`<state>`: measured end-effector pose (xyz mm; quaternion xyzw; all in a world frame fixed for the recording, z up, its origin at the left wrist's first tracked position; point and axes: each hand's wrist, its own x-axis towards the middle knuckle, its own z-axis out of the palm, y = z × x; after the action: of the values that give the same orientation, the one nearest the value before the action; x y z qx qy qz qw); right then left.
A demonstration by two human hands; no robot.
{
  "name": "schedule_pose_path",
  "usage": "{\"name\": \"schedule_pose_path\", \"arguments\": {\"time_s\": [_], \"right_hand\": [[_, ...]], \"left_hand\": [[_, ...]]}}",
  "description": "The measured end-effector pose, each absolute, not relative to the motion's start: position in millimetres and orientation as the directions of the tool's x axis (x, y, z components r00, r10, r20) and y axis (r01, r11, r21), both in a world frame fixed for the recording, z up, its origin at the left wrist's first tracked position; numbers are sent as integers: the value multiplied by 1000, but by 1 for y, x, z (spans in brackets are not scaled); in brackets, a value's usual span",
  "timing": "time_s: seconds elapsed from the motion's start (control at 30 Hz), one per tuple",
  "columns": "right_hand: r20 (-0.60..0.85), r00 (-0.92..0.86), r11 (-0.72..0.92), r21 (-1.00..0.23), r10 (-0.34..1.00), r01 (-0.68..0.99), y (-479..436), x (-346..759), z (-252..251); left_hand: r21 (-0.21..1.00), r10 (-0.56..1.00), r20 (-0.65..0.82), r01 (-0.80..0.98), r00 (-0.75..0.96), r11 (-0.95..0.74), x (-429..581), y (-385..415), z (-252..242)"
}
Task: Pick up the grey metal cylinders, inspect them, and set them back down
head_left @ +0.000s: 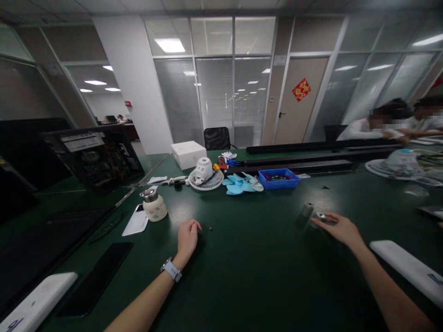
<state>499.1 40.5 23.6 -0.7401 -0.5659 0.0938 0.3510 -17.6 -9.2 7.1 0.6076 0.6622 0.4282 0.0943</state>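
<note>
My left hand (187, 237) rests on the dark green table (256, 258) with its fingers curled in a loose fist, nothing visible in it; a watch sits on its wrist. A tiny dark piece (211, 228) lies just right of it. My right hand (341, 227) reaches forward, its fingertips pinched on a small metallic cylinder (321, 216), blurred by motion. A second metallic cylinder (306, 210) stands just left of that one.
A cream flask (154, 205), a white card (136, 222) and a black phone (97, 276) lie at left. Behind are a white fan motor on its grille (206, 175), blue fan blades (242, 183), a blue tray (278, 178) and a white box (188, 154). People sit at far right.
</note>
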Motion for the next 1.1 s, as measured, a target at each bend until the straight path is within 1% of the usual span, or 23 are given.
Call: {"name": "schedule_pose_path", "arguments": {"time_s": [0.03,0.1,0.13,0.17,0.2,0.23,0.27,0.3,0.33,0.37,0.4,0.43,0.47,0.5,0.53,0.57,0.6,0.67,0.83,0.93,1.1], "right_hand": [[323,352,-88,-615,879,784,37,492,29],[542,323,42,-555,776,831,26,466,41],[643,266,136,-504,718,853,19,446,47],[706,177,239,-448,685,861,11,423,52],[718,58,346,-402,694,848,5,397,55],[673,-88,444,-378,734,812,-1,370,56],[571,-238,516,-392,786,761,-6,341,55],[472,-331,544,-441,817,714,-9,314,52],[374,-409,551,-488,833,677,-9,287,48],[305,-472,560,-510,827,653,-9,262,44],[267,-517,574,-512,813,639,-7,240,40],[250,-546,590,-499,800,635,-4,220,36],[255,-563,609,-473,786,636,-1,202,33],[269,-570,625,-445,776,641,2,187,31],[284,-569,633,-420,772,650,4,175,29],[294,-563,635,-401,772,660,6,165,27],[301,-557,633,-388,774,670,7,158,25],[300,-552,628,-381,778,678,9,150,21],[349,-492,603,-431,797,671,14,162,11],[374,-435,568,-428,819,703,17,170,11],[322,-464,563,-400,825,723,25,165,12]], "left_hand": [[680,885,397,726,-243,-106,-18,-9,6],[676,884,400,729,-242,-106,-18,-7,4],[675,885,397,731,-241,-104,-19,-6,4],[674,888,392,733,-242,-98,-19,-6,4],[671,887,391,736,-247,-91,-19,-7,6],[660,876,409,746,-258,-89,-18,-9,10],[630,856,450,770,-255,-102,-15,-13,16],[579,831,509,804,-225,-137,-11,-19,24],[482,783,605,850,-148,-211,-5,-26,33],[314,744,667,886,50,-342,3,-34,44],[123,665,681,846,308,-518,13,-43,54],[-59,524,624,703,580,-709,24,-52,62],[-218,312,519,476,796,-852,36,-59,69],[-343,94,404,246,910,-907,46,-65,73],[-428,-63,316,83,947,-900,56,-69,75],[-484,-158,255,-16,954,-875,64,-71,74],[-513,-224,215,-86,951,-854,69,-71,71],[-536,-271,190,-131,944,-834,73,-70,62],[-525,-281,206,-137,937,-840,69,-70,47],[-517,-293,186,-160,938,-841,72,-70,47],[-494,-291,173,-173,941,-852,77,-67,45]]}}
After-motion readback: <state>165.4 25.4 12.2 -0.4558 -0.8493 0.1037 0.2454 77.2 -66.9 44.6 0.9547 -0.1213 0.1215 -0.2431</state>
